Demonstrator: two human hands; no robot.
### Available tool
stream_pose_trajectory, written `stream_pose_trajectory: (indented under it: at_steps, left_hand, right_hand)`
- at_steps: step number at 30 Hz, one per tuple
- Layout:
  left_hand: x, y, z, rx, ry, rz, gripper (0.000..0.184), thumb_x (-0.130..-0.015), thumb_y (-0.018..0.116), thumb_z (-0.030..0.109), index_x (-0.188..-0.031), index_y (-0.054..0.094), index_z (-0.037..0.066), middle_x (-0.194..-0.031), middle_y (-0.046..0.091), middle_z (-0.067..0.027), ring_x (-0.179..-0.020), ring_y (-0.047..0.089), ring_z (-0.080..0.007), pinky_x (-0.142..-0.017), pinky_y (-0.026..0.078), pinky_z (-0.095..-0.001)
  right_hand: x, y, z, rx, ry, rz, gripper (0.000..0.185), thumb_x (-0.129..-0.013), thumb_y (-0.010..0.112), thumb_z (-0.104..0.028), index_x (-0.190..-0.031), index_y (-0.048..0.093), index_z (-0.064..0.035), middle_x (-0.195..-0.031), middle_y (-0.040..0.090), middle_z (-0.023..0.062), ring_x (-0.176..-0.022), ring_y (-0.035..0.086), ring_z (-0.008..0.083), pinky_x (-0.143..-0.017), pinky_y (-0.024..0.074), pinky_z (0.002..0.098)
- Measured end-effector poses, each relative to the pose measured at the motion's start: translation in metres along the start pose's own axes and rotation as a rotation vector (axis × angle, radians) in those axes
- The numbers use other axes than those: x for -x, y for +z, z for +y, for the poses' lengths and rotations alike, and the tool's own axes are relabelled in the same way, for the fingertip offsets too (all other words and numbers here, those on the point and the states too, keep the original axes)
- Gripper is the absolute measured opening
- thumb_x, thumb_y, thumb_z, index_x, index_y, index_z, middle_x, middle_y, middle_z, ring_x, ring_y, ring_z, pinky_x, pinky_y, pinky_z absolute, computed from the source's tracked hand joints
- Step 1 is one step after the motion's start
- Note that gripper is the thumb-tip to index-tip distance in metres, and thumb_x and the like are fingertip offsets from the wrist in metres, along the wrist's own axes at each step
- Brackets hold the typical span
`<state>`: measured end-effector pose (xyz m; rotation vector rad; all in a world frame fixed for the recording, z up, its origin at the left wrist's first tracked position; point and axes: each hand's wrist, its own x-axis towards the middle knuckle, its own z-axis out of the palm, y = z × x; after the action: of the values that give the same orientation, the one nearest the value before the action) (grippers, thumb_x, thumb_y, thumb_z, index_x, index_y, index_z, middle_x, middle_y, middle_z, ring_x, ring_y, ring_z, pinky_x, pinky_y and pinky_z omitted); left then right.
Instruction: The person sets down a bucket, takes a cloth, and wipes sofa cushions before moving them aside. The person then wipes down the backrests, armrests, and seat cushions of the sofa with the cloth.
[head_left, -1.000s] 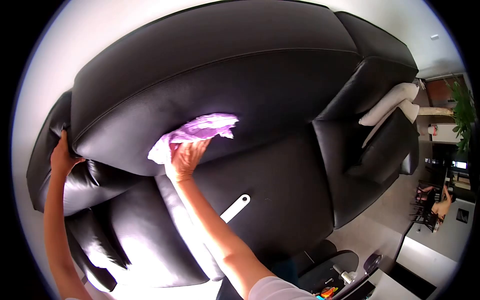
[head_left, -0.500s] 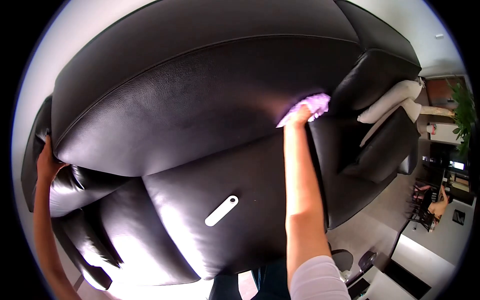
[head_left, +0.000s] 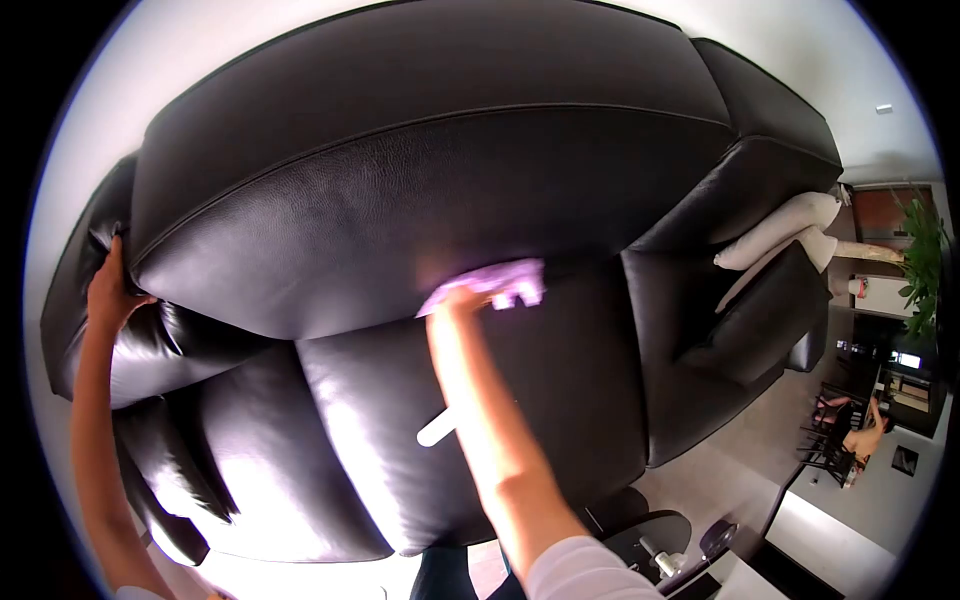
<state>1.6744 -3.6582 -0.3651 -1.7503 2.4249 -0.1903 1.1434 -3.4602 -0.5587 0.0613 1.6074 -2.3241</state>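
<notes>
A dark leather sofa fills most of the view. My right hand presses a crumpled purple cloth against the lower part of the backrest, where it meets the seat; the fingers are blurred and partly hidden. On the left, my left hand grips the side edge of the sofa backrest, thumb apart from the fingers. A white elongated object lies on the seat cushion, partly covered by my right forearm.
Light cushions and a dark cushion lean at the sofa's right end. Beyond are a green plant, a seated person and a round dark table with items on it.
My right hand and the purple cloth went right along the backrest, then came back left and down to the seat seam. My left hand stays at the sofa's left edge.
</notes>
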Motion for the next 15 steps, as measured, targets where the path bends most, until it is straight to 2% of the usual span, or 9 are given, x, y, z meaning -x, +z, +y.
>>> stream_pose_trajectory:
  at_steps: [2, 4, 6, 8, 9, 12, 13, 14, 15]
  left_hand:
    - [0.0, -0.002, 0.004, -0.01, 0.001, 0.005, 0.126, -0.045, 0.093, 0.017, -0.148, 0.023, 0.002, -0.126, 0.057, -0.02, -0.114, 0.057, -0.0386, -0.092, 0.048, -0.0422]
    - [0.004, 0.0, 0.009, 0.025, 0.011, -0.003, 0.125, -0.046, 0.094, 0.018, -0.148, 0.024, 0.002, -0.126, 0.057, -0.0201, -0.115, 0.056, -0.0385, -0.092, 0.048, -0.0422]
    - [0.009, 0.004, 0.005, -0.001, 0.031, 0.02, 0.124, -0.046, 0.094, 0.018, -0.148, 0.024, 0.002, -0.126, 0.057, -0.0202, -0.115, 0.056, -0.0384, -0.092, 0.048, -0.0422]
    - [0.008, -0.007, 0.012, -0.012, -0.02, -0.012, 0.123, -0.046, 0.093, 0.019, -0.147, 0.025, 0.001, -0.127, 0.057, -0.0204, -0.116, 0.056, -0.0383, -0.092, 0.048, -0.0423]
    - [0.005, -0.009, 0.016, -0.013, -0.024, -0.013, 0.123, -0.046, 0.093, 0.019, -0.147, 0.025, 0.001, -0.127, 0.057, -0.0204, -0.116, 0.056, -0.0383, -0.092, 0.048, -0.0423]
    - [0.009, -0.026, 0.036, -0.021, -0.065, -0.084, 0.122, -0.048, 0.093, 0.023, -0.148, 0.025, 0.004, -0.127, 0.057, -0.0202, -0.116, 0.056, -0.0374, -0.094, 0.047, -0.0429]
    - [0.006, -0.013, 0.024, -0.007, 0.013, -0.041, 0.122, -0.049, 0.092, 0.025, -0.149, 0.025, 0.005, -0.126, 0.058, -0.0198, -0.117, 0.055, -0.0371, -0.095, 0.046, -0.0425]
    - [0.013, -0.03, 0.043, -0.021, 0.005, -0.051, 0.119, -0.049, 0.092, 0.026, -0.147, 0.027, 0.005, -0.125, 0.059, -0.0198, -0.115, 0.056, -0.038, -0.093, 0.047, -0.0431]
    - [0.018, -0.033, 0.048, -0.003, 0.049, -0.012, 0.117, -0.049, 0.092, 0.027, -0.145, 0.028, 0.004, -0.125, 0.059, -0.0201, -0.113, 0.057, -0.0395, -0.091, 0.048, -0.044]
  right_hand:
    - [0.07, 0.019, 0.01, 0.174, -0.05, -0.029, 0.082, -0.092, 0.029, -0.07, -0.145, 0.032, -0.0077, -0.151, 0.031, 0.0097, -0.134, 0.035, 0.0288, -0.115, 0.0255, 0.0432]
    - [0.115, 0.025, 0.016, 0.239, 0.026, -0.084, 0.084, -0.093, 0.027, -0.071, -0.148, 0.026, -0.0076, -0.154, 0.025, 0.0095, -0.138, 0.031, 0.0278, -0.116, 0.0221, 0.0421]
    - [0.123, 0.021, 0.014, 0.144, 0.256, -0.127, 0.085, -0.093, 0.025, -0.071, -0.15, 0.021, -0.0074, -0.157, 0.019, 0.0093, -0.141, 0.026, 0.0267, -0.118, 0.0187, 0.041]
    - [0.092, 0.016, 0.001, -0.18, 0.597, -0.069, 0.087, -0.094, 0.023, -0.071, -0.153, 0.015, -0.0072, -0.16, 0.013, 0.009, -0.145, 0.021, 0.0257, -0.119, 0.0153, 0.0399]
    - [0.067, 0.013, -0.005, -0.44, 0.672, 0.018, 0.088, -0.094, 0.022, -0.071, -0.154, 0.013, -0.0071, -0.162, 0.011, 0.0089, -0.146, 0.019, 0.0252, -0.12, 0.0136, 0.0394]
    - [-0.017, 0.009, -0.04, -1.567, 0.445, 0.28, 0.053, -0.092, 0.04, -0.065, -0.107, 0.056, -0.0168, -0.103, 0.055, 0.002, -0.098, 0.053, 0.0253, -0.092, 0.0408, 0.0501]
    - [-0.036, 0.007, -0.046, -2.308, 0.26, 0.162, 0.041, -0.094, 0.043, -0.057, -0.097, 0.056, -0.0184, -0.093, 0.054, 0.0006, -0.092, 0.053, 0.0235, -0.091, 0.0414, 0.0478]
    - [-0.055, 0.003, -0.052, -2.999, 0.231, -0.107, 0.032, -0.096, 0.046, -0.05, -0.088, 0.055, -0.0201, -0.082, 0.054, -0.0008, -0.085, 0.053, 0.0218, -0.089, 0.0419, 0.0454]
    - [-0.034, 0.013, -0.06, -3.006, 0.383, -0.336, 0.029, -0.099, 0.044, -0.043, -0.095, 0.054, -0.0166, -0.093, 0.054, 0.0006, -0.094, 0.052, 0.0206, -0.097, 0.0381, 0.041]
